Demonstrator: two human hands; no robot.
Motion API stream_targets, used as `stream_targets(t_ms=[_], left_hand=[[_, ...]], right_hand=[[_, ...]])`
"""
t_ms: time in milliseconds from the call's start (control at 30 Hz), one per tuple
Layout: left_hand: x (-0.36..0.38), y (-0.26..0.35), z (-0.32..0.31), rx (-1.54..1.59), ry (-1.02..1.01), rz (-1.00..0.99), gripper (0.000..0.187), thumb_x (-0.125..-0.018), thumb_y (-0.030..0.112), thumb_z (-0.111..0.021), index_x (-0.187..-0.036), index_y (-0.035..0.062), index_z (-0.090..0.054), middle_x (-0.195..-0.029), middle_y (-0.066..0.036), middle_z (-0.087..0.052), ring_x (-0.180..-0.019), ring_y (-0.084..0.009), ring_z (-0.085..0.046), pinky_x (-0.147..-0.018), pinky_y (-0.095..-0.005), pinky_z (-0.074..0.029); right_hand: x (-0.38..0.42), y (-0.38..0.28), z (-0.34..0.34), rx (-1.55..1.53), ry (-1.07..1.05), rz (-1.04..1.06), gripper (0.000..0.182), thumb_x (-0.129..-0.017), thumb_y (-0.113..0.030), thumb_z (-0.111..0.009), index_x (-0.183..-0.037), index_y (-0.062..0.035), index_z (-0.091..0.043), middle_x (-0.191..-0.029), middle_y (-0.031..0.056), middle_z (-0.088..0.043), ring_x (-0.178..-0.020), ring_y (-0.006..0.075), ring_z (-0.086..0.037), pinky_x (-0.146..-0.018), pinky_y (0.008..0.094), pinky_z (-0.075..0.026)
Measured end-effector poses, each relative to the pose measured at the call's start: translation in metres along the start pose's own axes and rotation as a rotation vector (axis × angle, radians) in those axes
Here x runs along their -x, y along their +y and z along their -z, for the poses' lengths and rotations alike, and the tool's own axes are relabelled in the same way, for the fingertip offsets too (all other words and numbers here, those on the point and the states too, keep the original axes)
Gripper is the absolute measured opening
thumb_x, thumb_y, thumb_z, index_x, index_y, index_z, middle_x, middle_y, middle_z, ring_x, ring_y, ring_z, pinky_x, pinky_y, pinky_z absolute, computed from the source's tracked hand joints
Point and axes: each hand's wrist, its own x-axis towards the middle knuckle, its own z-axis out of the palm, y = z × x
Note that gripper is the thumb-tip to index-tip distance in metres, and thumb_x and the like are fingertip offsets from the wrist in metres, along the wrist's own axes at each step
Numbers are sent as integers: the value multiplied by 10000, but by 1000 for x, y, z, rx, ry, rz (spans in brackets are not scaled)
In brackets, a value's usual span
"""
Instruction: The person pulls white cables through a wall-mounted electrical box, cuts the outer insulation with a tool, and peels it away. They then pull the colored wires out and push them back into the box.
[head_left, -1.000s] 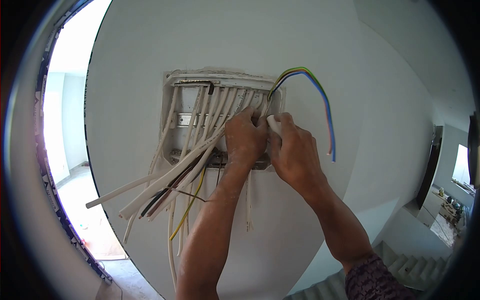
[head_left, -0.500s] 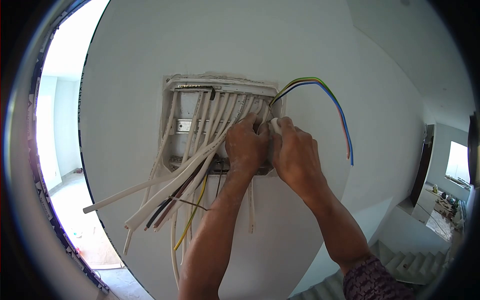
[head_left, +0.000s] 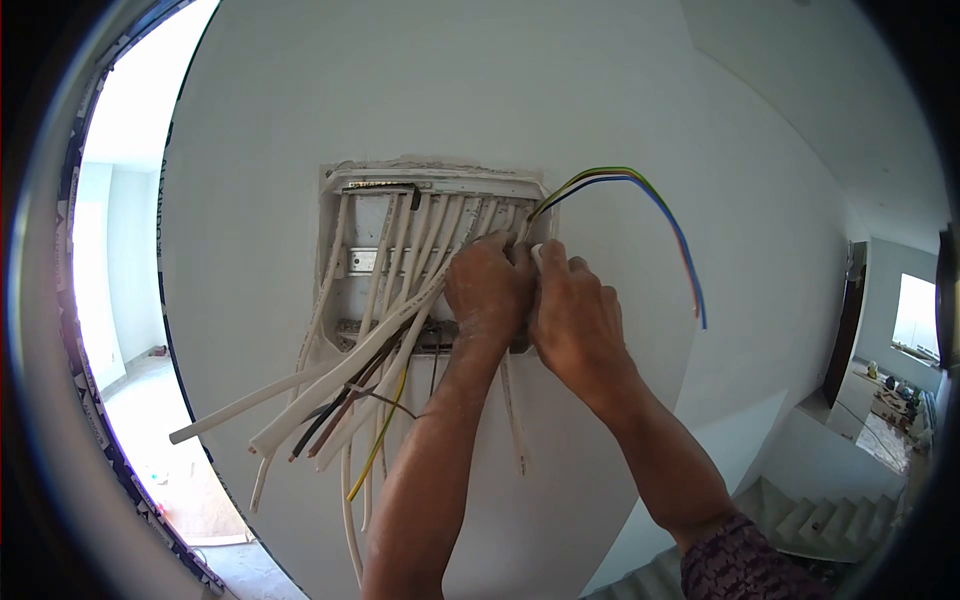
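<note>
An electrical box [head_left: 355, 225] is set into the wall, with several white cables [head_left: 385, 290] running down out of it to the lower left. At the box's right side my left hand [head_left: 490, 283] has its fingers closed on a white cable. My right hand [head_left: 577, 315] is closed beside it, around a small white object [head_left: 538, 257] that is mostly hidden. Stripped green-yellow, blue and brown wires [head_left: 640, 180] arch out to the right above my hands. Below the box hang black and brown wires [head_left: 335, 420] and a yellow-green wire [head_left: 385, 440].
A bright doorway [head_left: 130, 300] lies to the left. Stairs [head_left: 820, 520] descend at the lower right, near a window [head_left: 917, 320] and a surface with small items [head_left: 900, 395]. One white cable end [head_left: 515, 430] dangles below my hands.
The view has shifted slightly, and the box sits a little lower and further left. Both hands remain close together at its right side. The cable end below them has swung right.
</note>
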Motion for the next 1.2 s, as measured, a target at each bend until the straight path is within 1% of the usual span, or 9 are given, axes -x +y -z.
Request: stream_targets(t_ms=[200,400,533,633,733,800,1000,1133,1200], left_hand=[[-1,-9,-8,-13,100,-99,252,-858,265,-699,-964,58,-795,-867,-190,-749,-817,-377,-730,-779,-448,-561],[-3,-3,-3,27,52,-2,241,-850,261,-716,-956,59,-794,-906,-181,-755,-822,-359,-735,-776,-439,-562],[-2,-11,-9,1,111,-80,234,-848,263,-720,-945,64,-797,-894,-173,-756,-813,-353,-737,-768,-428,-564],[-1,-11,-7,55,53,-101,204,-876,235,-671,-931,68,-775,-977,-173,-739,-892,-411,-708,-793,-507,-550],[-2,-10,-4,53,44,-80,198,-876,231,-669,-921,69,-774,-984,-166,-740,-900,-405,-708,-792,-503,-550],[-4,-11,-7,26,85,-87,221,-851,249,-716,-946,63,-789,-904,-166,-753,-804,-355,-730,-761,-433,-560],[-1,-18,-13,19,159,-222,196,-851,220,-711,-919,50,-780,-907,-174,-745,-823,-360,-724,-766,-433,-555],[-2,-13,-8,43,130,-186,183,-852,207,-715,-920,49,-779,-924,-174,-746,-831,-360,-722,-764,-436,-554],[-1,-6,-2,28,33,-89,195,-904,225,-657,-941,72,-772,-1001,-159,-738,-917,-391,-703,-806,-496,-550]], right_hand=[[-5,1,5,-29,-17,-9,343,-871,-27,-672,-1172,57,-533,-911,294,-657,-757,483,-705,-671,539,-574],[0,-1,8,-4,-19,8,331,-868,-25,-677,-1158,61,-542,-880,286,-662,-744,471,-711,-675,530,-582],[-1,-2,4,-2,-3,-5,313,-870,-26,-672,-1145,56,-546,-881,286,-669,-752,468,-715,-687,532,-586],[-7,-3,2,-28,-41,-23,301,-872,-24,-667,-1136,53,-545,-882,290,-669,-761,477,-713,-695,538,-584],[-1,0,3,-53,-5,-9,297,-871,-19,-662,-1134,51,-544,-866,287,-671,-767,479,-712,-692,538,-579],[3,1,5,-84,-3,-12,288,-873,-18,-655,-1129,54,-544,-858,289,-672,-767,479,-711,-687,538,-577],[-6,6,-2,-142,34,-1,268,-877,-14,-640,-1114,69,-549,-826,296,-678,-744,480,-708,-679,541,-576],[-1,6,3,-141,37,8,269,-879,-14,-638,-1117,80,-554,-806,293,-678,-733,484,-707,-679,543,-577],[2,7,7,-138,26,12,269,-886,-19,-633,-1123,84,-556,-813,296,-681,-741,483,-709,-685,541,-578]])
